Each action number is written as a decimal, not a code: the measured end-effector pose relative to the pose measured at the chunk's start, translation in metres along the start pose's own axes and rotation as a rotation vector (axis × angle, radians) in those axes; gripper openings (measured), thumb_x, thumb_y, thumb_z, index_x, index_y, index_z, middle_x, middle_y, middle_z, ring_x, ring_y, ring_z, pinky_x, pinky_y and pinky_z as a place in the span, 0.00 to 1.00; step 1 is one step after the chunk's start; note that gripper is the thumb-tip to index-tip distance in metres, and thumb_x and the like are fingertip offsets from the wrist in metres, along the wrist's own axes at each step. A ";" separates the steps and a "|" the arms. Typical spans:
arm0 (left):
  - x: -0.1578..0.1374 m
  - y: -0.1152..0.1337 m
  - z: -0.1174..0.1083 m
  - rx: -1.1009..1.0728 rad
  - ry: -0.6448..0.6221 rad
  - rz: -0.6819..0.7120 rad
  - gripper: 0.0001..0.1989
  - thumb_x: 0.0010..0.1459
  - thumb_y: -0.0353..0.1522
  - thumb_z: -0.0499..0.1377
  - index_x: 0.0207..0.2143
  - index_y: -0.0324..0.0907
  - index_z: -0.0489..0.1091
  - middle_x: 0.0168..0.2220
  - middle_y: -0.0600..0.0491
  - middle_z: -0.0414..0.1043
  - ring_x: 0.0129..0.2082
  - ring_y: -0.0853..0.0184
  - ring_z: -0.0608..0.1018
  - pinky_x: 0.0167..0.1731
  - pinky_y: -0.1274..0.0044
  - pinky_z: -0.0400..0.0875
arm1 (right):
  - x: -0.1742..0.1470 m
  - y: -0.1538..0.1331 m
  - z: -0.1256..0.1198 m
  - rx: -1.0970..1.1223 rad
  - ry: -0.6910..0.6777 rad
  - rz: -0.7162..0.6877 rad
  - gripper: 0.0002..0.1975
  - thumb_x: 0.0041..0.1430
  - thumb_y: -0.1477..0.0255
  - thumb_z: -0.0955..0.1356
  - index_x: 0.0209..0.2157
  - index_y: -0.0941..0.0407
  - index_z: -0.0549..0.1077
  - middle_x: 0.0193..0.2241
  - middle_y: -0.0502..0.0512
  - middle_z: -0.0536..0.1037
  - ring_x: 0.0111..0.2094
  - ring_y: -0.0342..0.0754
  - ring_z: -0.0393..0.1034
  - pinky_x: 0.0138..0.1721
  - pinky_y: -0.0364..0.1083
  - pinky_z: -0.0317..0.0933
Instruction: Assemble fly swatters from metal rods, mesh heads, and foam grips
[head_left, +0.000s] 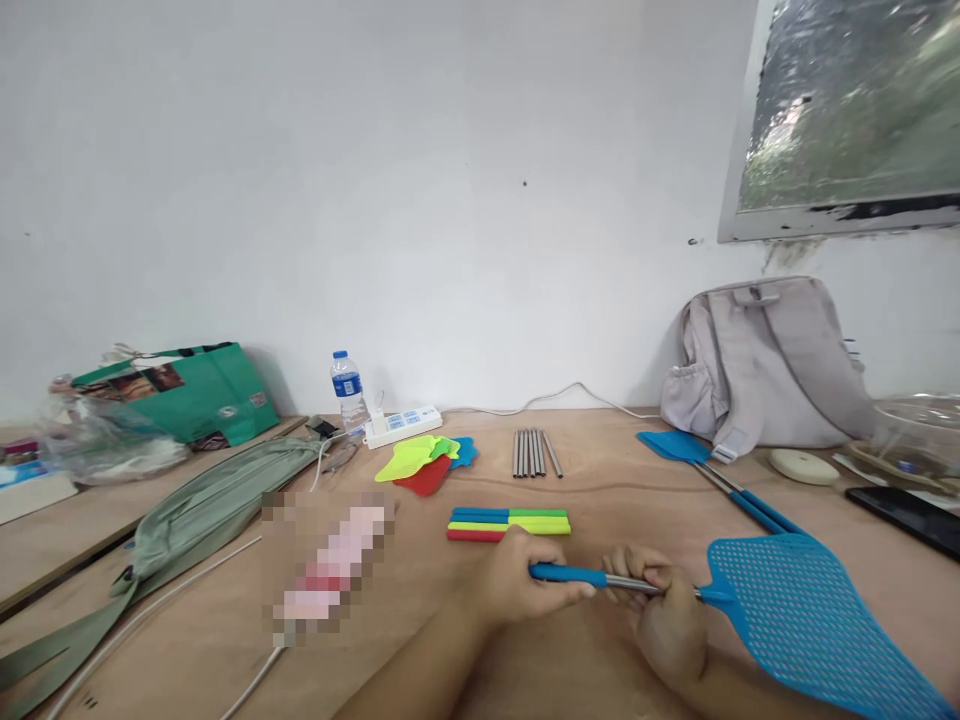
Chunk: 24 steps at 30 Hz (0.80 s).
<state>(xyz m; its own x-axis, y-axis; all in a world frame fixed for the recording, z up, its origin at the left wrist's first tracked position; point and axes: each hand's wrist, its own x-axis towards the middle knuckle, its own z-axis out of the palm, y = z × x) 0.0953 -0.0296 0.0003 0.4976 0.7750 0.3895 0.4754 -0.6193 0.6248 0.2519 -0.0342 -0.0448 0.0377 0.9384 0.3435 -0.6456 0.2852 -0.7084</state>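
A blue fly swatter (821,610) with a metal rod and a blue handle is held level above the near part of the table. My left hand (517,582) is closed on its blue handle, thumb stretched along the lower side. Farther along, my right hand (670,615) grips the metal rod near the mesh head. Just beyond my left hand lies a row of coloured handles (510,523) in blue, green, yellow and red. Several loose metal rods (531,453) are lined up behind them. Flat swatter heads (411,458) in yellow, green, red and blue overlap to the left.
More blue swatters (739,488) lie at the right, partly behind the held head. A grey backpack (765,365), a phone (907,518), a water bottle (348,392), a power strip (403,426), a green bag (202,395) and a grey-green strap bag (217,495) surround the work area. White cables cross the left.
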 end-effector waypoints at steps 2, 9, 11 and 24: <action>0.001 -0.003 0.000 -0.017 -0.006 0.005 0.21 0.44 0.41 0.60 0.12 0.39 0.55 0.12 0.62 0.46 0.15 0.79 0.50 0.15 0.81 0.44 | 0.000 0.001 0.001 -0.018 0.002 -0.011 0.14 0.40 0.70 0.60 0.10 0.54 0.48 0.09 0.45 0.47 0.13 0.40 0.43 0.15 0.42 0.41; 0.003 0.002 0.007 -0.067 -0.078 -0.026 0.20 0.47 0.43 0.58 0.14 0.39 0.56 0.14 0.62 0.47 0.16 0.77 0.52 0.17 0.81 0.45 | 0.003 -0.004 0.005 -0.224 -0.032 -0.037 0.14 0.42 0.66 0.59 0.11 0.54 0.49 0.10 0.46 0.50 0.15 0.41 0.45 0.17 0.43 0.41; 0.002 0.007 0.011 -0.079 -0.100 -0.017 0.19 0.50 0.42 0.56 0.16 0.39 0.59 0.15 0.61 0.50 0.17 0.77 0.54 0.18 0.81 0.47 | 0.004 -0.006 0.007 -0.298 -0.037 -0.012 0.15 0.44 0.65 0.59 0.11 0.54 0.50 0.10 0.46 0.51 0.15 0.40 0.45 0.17 0.43 0.42; 0.013 -0.013 0.022 -0.826 0.125 -0.251 0.22 0.52 0.49 0.50 0.20 0.40 0.57 0.13 0.63 0.49 0.15 0.76 0.53 0.19 0.81 0.49 | 0.017 -0.011 0.007 -0.304 -0.249 0.454 0.14 0.43 0.65 0.67 0.22 0.55 0.56 0.11 0.39 0.58 0.11 0.34 0.47 0.14 0.38 0.38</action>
<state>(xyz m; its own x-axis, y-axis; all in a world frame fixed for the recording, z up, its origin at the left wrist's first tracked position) 0.1113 -0.0143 -0.0175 0.3427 0.9143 0.2159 -0.1420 -0.1767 0.9740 0.2545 -0.0228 -0.0272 -0.3944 0.9160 0.0734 -0.3069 -0.0560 -0.9501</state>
